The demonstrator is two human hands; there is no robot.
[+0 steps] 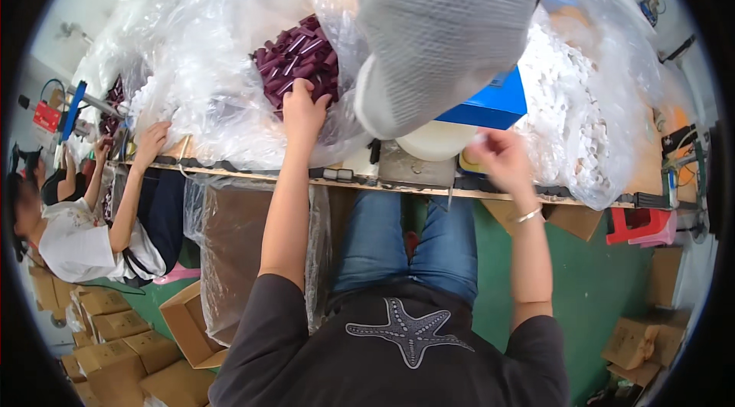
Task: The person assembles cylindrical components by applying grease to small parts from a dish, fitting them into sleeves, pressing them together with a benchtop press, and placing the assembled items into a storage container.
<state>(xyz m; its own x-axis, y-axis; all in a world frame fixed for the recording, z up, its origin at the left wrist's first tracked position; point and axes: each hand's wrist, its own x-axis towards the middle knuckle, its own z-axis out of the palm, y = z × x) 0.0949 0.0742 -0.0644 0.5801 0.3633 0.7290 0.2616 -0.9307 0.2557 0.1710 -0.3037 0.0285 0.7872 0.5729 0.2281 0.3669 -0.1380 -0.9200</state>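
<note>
Touching one purple tube heap (302,55) is the left hand (304,110), grip unclear, like the right hand's (504,160).

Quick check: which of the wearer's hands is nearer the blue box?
Right. The right hand is just in front of the blue box; the left hand is well to its left, at the purple tubes.

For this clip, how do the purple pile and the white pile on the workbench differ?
The purple pile is dark, while the white pile is pale. The purple pile looks compact; the white pile spreads over a larger area. The left hand is at the purple pile's near edge, whereas the right hand is left of the white pile. Both are heaps of many small pieces.
</note>
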